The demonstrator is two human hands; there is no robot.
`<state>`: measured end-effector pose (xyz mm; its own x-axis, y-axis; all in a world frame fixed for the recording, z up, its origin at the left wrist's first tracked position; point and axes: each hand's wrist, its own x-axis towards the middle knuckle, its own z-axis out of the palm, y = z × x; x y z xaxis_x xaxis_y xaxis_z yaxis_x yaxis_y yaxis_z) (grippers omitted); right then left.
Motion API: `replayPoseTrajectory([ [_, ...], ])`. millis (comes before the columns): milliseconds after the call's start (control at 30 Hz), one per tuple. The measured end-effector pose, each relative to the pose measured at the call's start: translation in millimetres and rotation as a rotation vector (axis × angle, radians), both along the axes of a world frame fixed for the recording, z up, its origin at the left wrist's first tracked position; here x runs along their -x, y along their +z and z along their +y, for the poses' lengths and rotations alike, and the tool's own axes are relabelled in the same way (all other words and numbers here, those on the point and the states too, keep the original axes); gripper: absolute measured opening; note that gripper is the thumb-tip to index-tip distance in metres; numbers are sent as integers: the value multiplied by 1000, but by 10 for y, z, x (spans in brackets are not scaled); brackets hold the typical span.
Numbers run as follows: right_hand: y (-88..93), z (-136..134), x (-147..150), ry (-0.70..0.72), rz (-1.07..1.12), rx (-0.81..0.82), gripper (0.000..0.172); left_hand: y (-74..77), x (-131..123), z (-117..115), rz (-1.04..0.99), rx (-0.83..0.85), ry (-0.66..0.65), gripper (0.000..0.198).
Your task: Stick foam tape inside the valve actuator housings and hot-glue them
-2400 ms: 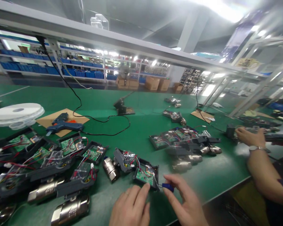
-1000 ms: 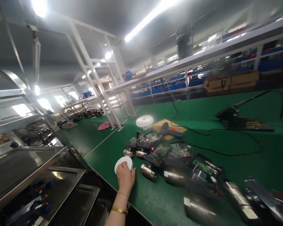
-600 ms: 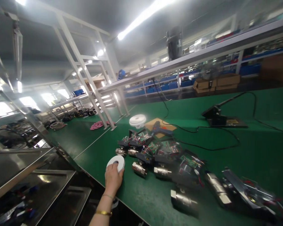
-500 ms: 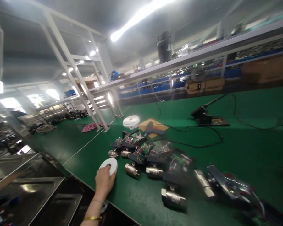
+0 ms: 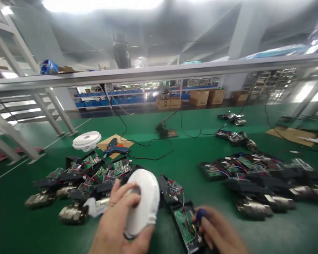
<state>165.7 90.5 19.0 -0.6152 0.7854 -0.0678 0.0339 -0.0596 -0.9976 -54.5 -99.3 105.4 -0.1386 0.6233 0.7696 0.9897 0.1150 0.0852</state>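
My left hand (image 5: 119,215) is wrapped round a white reel (image 5: 145,201), lifted above the bench, its fingers at the hub hole and its thumb on the rim. A loose white strip (image 5: 94,207) shows beside that hand. At the right, my right hand (image 5: 217,229) is closed, blurred, at the edge of an open black housing (image 5: 187,225) with a green circuit board and wires. Something blue (image 5: 201,214) shows at its fingertips; whether it is a finger cover or a held object, I cannot tell.
Metal valves (image 5: 72,214) with opened black housings lie to the left, and more valves (image 5: 254,208) to the right. Behind stand another white reel (image 5: 87,140), a glue gun (image 5: 116,150) on cardboard and a black stand (image 5: 163,130) with a cord. A shelf (image 5: 159,70) spans above.
The view has swung right. My left hand has lifted the white reel from the bench and brought it over near the valves. My right hand has come into view at the open housing.
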Motion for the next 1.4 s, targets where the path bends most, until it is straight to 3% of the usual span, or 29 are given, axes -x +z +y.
replayPoseTrajectory([
  [67, 13, 37, -27, 46, 7, -46, 52, -98, -255, 374, -4, 96, -98, 34],
  [133, -6, 72, -50, 63, 27, -102, 46, -266, -410, 590, -52, 174, -113, 38],
  [233, -80, 68, -56, 48, 60, -158, 37, -492, -518, 712, -145, 196, -56, 36],
  [300, -131, 27, -43, 14, 78, -237, 32, -566, -548, 732, -174, 194, -37, 35],
  [500, -112, -116, 28, -78, 131, -633, 22, -542, -567, 758, -170, 237, -51, 37],
  [733, -34, -132, 95, -105, 176, -833, 29, -512, -568, 761, -175, 246, -67, 33],
  [1133, 0, -150, 136, -153, 207, -868, 29, -520, -595, 781, -139, 243, -35, 33],
  [1300, -47, -192, 159, -213, 187, -875, 33, -534, -556, 789, 59, 232, -60, 38],
  [1400, -145, -240, 183, -300, 168, -785, 28, -598, -592, 802, 137, 184, -70, 40],
])
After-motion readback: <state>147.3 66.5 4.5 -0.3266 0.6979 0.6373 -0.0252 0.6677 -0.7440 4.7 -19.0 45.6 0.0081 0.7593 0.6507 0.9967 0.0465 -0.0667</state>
